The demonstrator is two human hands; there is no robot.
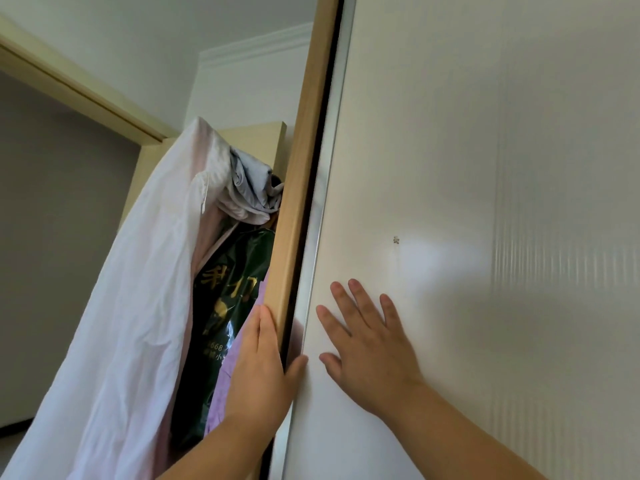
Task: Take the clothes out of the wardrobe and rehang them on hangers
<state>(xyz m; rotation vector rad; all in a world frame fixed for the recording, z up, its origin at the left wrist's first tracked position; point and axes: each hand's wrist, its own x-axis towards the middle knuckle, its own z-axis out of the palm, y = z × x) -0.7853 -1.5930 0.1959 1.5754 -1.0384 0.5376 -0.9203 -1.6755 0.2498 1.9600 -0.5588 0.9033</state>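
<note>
The white sliding wardrobe door (485, 202) fills the right of the view, with a wooden edge strip (298, 188) along its left side. My left hand (263, 368) grips that wooden edge low down, fingers behind it and thumb on the door's front. Flat on the white panel beside it lies my right hand (367, 344), fingers spread. Left of the door edge hang a long white garment (138, 306), a crumpled grey-white cloth (249, 188) at the top, a dark green printed bag (225, 306) and a purple garment (225, 382).
A cream door frame (79, 88) crosses the upper left above a dim room. A pale wooden board (256, 136) stands behind the hanging clothes. The white wall and ceiling moulding (256, 46) lie beyond.
</note>
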